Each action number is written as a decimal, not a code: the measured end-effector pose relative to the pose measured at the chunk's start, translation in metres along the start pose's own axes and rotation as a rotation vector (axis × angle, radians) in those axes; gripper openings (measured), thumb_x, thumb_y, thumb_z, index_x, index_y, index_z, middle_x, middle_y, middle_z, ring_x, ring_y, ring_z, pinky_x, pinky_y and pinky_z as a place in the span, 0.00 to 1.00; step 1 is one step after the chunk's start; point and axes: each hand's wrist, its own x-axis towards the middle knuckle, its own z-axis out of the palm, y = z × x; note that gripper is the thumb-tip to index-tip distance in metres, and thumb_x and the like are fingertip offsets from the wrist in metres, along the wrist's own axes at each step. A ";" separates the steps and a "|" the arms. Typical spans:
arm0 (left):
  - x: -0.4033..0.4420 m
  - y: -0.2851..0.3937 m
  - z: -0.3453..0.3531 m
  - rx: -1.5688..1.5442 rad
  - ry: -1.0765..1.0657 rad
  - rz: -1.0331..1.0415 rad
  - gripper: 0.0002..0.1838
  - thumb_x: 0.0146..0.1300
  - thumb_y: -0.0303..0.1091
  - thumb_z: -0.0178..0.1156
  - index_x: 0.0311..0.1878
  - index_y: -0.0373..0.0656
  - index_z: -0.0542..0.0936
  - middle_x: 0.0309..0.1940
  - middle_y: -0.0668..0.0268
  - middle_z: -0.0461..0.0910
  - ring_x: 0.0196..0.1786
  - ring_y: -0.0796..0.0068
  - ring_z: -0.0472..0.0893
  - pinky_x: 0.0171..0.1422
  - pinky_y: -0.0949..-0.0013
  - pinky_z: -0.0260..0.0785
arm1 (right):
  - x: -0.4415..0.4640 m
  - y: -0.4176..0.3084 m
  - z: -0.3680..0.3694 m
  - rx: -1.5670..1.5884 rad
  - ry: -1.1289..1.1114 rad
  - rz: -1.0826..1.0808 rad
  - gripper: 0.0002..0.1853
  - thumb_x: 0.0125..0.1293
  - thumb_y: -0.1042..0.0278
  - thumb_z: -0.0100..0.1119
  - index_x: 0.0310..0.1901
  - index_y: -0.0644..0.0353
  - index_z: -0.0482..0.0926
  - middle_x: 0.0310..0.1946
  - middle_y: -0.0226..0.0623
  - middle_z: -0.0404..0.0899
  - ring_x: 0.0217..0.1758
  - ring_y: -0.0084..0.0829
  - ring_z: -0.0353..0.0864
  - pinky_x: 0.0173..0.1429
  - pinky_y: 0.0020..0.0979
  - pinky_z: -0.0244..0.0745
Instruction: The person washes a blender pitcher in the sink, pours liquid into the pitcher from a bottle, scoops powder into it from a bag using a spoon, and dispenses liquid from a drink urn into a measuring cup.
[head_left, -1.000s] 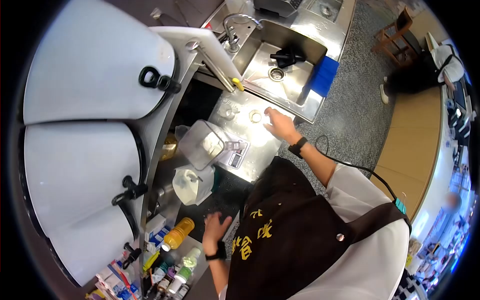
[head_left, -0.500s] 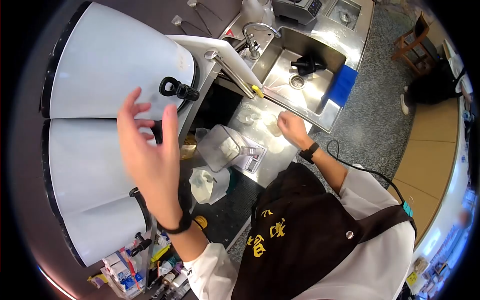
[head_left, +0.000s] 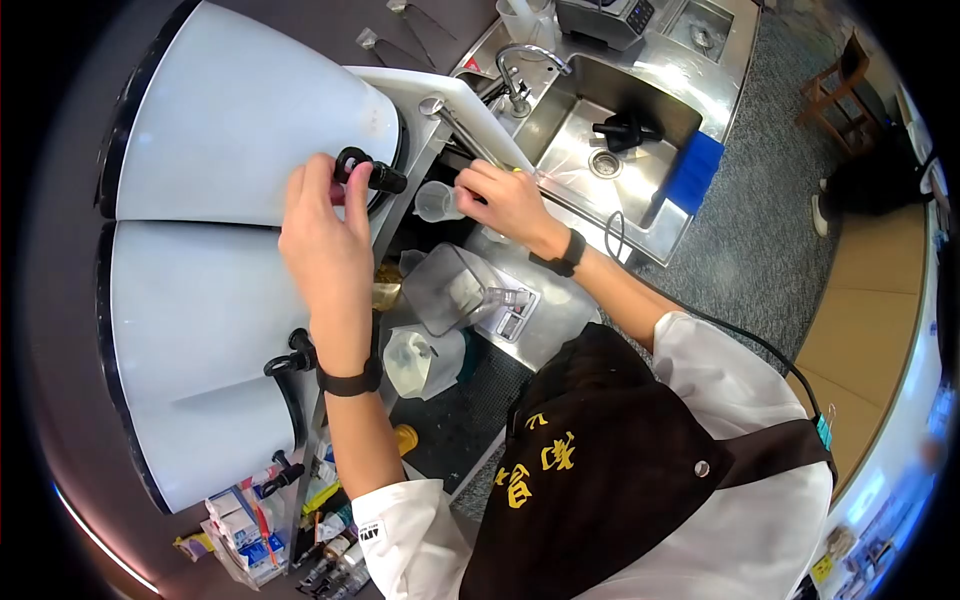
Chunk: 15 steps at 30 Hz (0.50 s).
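My left hand (head_left: 330,225) has its fingers closed on the black tap (head_left: 372,172) of the upper white dispenser (head_left: 250,120). In my right hand (head_left: 505,205) is a small clear cup (head_left: 436,202), pinched at its side and held just right of that tap. Below the cup, a clear square pitcher (head_left: 445,290) with white contents rests by a white scale (head_left: 515,315). A white open container (head_left: 420,362) stands nearer to me, beside the black mat (head_left: 465,405).
Two more white dispensers with black taps line the left. A steel sink (head_left: 570,165) holds a black object (head_left: 628,130), with a blue cloth (head_left: 695,172) over its edge. Bottles and packets lie at the lower left. A person (head_left: 870,180) stands at the far right counter.
My left hand has risen from the lower counter to the dispenser tap and closed on it. My right hand has lifted the clear cup from the steel counter towards the tap.
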 end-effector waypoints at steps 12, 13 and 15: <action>-0.005 -0.001 0.006 0.096 0.059 0.135 0.09 0.74 0.37 0.66 0.44 0.44 0.77 0.37 0.62 0.78 0.33 0.51 0.81 0.33 0.55 0.73 | 0.019 -0.012 0.010 0.053 -0.009 0.101 0.04 0.64 0.69 0.67 0.36 0.56 0.81 0.27 0.34 0.76 0.25 0.40 0.80 0.31 0.40 0.76; -0.005 -0.001 0.006 0.095 0.063 0.136 0.09 0.74 0.37 0.66 0.44 0.44 0.77 0.37 0.62 0.78 0.33 0.51 0.81 0.33 0.55 0.73 | 0.019 -0.012 0.011 0.051 -0.007 0.097 0.04 0.64 0.69 0.67 0.36 0.56 0.81 0.27 0.34 0.76 0.25 0.40 0.80 0.31 0.40 0.76; -0.006 -0.002 0.006 0.094 0.051 0.116 0.09 0.73 0.37 0.66 0.44 0.44 0.77 0.37 0.62 0.78 0.33 0.51 0.81 0.34 0.54 0.73 | 0.017 -0.014 0.011 0.074 -0.013 0.111 0.03 0.64 0.70 0.65 0.36 0.57 0.80 0.28 0.35 0.76 0.27 0.42 0.80 0.31 0.42 0.76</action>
